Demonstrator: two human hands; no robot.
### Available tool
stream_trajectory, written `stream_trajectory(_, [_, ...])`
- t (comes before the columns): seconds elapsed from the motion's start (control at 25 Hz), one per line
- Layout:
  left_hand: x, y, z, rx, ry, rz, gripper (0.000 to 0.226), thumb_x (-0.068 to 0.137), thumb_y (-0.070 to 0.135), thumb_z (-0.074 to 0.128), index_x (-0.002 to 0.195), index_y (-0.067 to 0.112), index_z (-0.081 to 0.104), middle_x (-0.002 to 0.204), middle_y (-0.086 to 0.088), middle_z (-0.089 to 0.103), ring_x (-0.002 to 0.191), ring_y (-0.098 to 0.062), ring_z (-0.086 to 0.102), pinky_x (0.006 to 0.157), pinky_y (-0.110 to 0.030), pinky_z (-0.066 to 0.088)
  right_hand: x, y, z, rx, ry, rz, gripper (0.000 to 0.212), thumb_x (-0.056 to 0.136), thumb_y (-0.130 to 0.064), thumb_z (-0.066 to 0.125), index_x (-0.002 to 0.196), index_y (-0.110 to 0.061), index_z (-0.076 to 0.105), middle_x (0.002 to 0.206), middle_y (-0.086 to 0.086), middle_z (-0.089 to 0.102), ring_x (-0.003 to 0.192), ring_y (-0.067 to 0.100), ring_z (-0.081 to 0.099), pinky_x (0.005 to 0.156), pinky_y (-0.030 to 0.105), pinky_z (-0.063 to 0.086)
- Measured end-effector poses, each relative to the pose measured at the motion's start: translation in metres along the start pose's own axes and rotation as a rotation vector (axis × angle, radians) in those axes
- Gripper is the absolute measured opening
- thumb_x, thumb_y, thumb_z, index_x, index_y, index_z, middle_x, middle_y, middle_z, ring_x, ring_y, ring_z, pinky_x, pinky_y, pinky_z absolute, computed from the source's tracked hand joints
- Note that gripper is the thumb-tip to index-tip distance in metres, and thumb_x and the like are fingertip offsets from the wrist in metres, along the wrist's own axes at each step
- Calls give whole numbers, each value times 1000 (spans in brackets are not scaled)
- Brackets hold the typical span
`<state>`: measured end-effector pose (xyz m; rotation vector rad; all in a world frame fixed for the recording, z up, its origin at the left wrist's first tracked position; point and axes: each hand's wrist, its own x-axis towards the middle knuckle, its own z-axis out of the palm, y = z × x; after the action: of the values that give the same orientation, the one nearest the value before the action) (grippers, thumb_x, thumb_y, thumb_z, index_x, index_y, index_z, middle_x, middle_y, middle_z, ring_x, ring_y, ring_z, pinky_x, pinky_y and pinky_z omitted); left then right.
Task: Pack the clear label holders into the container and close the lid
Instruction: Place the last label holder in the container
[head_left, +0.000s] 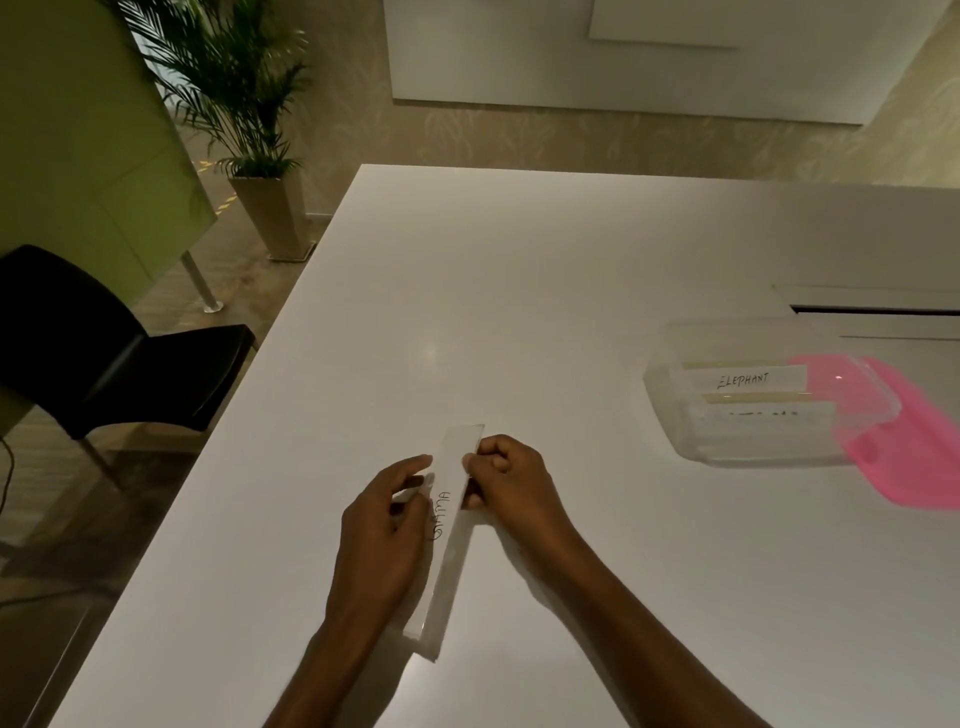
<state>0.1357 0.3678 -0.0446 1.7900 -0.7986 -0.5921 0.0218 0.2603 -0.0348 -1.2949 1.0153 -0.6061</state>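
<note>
**Both hands on one label holder, container waiting open**

A long clear label holder (450, 530) with a handwritten card lies near the front of the white table (519, 312), angled away from the person. The left hand (384, 530) pinches its left edge, and the right hand (506, 483) pinches the right edge; both grips are clenched on it. Well apart, to the right, the clear container (670, 384) stands open, with holders inside, one reading "ELEPHANT" (743, 378). Its pink lid (914, 441) lies beside and partly under it.
</note>
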Motion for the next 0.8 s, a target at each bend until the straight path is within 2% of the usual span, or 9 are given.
stream_trajectory(0.12, [9,-1,-3,-13,-42,-28,21,102,26,61,118,36,71,107,10,78,94,-8,75,75,-22,56,-7,-5,-15,103,81,17,10,93,-24,63,86,-21,69,93,7,79,80,22,80,71,32,64])
stream_trajectory(0.28, [16,-1,-3,-192,-102,-144,18,100,32,62,111,29,77,108,8,80,100,-10,76,93,-41,58,-18,-15,-34,173,182,6,6,95,-12,61,95,-8,66,94,17,75,79,28,78,71,35,63])
stream_trajectory(0.36, [18,-1,-1,-344,-155,-215,29,91,44,65,110,27,78,111,5,79,104,-16,76,93,-45,58,-23,-20,-44,215,229,-16,7,96,-7,61,98,0,61,96,24,72,80,28,77,70,33,63])
stream_trajectory(0.52, [18,0,11,-512,-245,-239,56,84,62,69,126,25,71,118,3,76,104,-17,75,76,-49,62,-37,-24,-57,309,339,-65,13,96,-4,62,93,4,53,98,31,68,87,33,77,71,29,64])
stream_trajectory(0.64, [21,0,24,-504,-210,-145,60,89,62,67,132,21,67,128,0,72,118,-24,69,88,-54,56,-46,-24,-71,418,392,-103,15,98,-3,61,89,2,51,91,32,63,79,27,74,74,31,64])
stream_trajectory(0.72, [22,2,35,-542,-217,-117,56,93,56,69,134,18,65,127,0,72,119,-24,67,88,-49,51,-50,-25,-80,520,408,-118,14,99,-2,60,88,0,52,86,23,58,76,24,69,76,31,63])
stream_trajectory(0.8, [21,5,42,-521,-259,-62,52,94,48,72,136,18,63,112,1,74,102,-24,69,82,-41,51,-54,-27,-87,613,417,-116,12,99,-1,60,89,-1,54,86,17,55,76,25,65,77,31,64])
